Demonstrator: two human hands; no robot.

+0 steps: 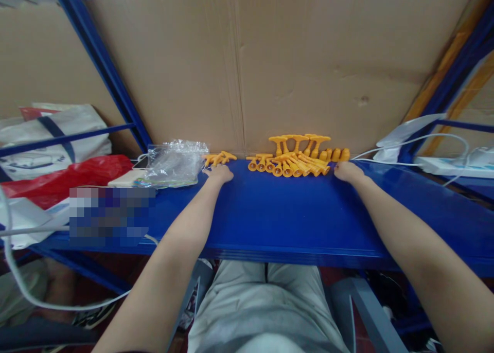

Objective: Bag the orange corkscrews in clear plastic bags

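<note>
At the back of the blue table, my left hand (221, 174) lies beside a small group of yellow T-shaped plastic pieces (219, 158). Its fingers look spread toward them; the tips are small and partly hidden. My right hand (347, 172) is at the right end of the yellow pieces, just in front of several short yellow caps (335, 154). Those fingers are curled together, and whatever may be in them is hidden. Between my hands lies a row of yellow T-handled pieces with round, hollow ends (287, 171). More T-handled pieces (297, 143) stand upright against the cardboard behind.
Clear plastic bags (173, 162) lie left of my left hand. A red bag (92, 174) and a white bag (57, 137) are farther left. Cardboard (239, 70) backs the blue table (285, 214). Blue posts and white cables (386, 161) border the right side.
</note>
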